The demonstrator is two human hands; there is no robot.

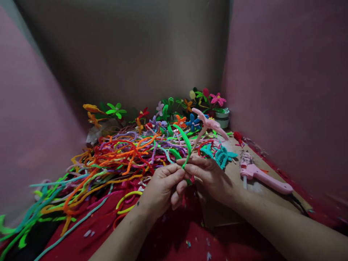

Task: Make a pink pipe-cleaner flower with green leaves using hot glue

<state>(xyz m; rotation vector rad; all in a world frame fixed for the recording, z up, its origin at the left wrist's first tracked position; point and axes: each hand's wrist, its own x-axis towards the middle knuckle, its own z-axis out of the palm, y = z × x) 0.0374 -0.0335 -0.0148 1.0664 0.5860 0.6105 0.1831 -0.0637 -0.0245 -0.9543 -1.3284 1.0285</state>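
A pale pink pipe-cleaner flower [210,124] stands tilted above my hands, its thin stem running down into my fingers. A bright green pipe-cleaner leaf [185,139] curves up beside that stem, and its lower end meets the stem at my fingertips. My left hand [167,185] is closed, thumb and forefinger pinching the foot of the green leaf. Closed around the flower's stem, my right hand [209,175] has its thumb and forefinger touching the same joint. The lower end of the stem is hidden behind my fingers.
Loose coloured pipe cleaners [116,156] spread over the red cloth [174,235]. Finished flowers stand along the back, some near a white-and-green pot [222,117]. A pink glue gun [265,177] lies on a brown board [223,210] at right, near a teal pipe-cleaner piece [224,156].
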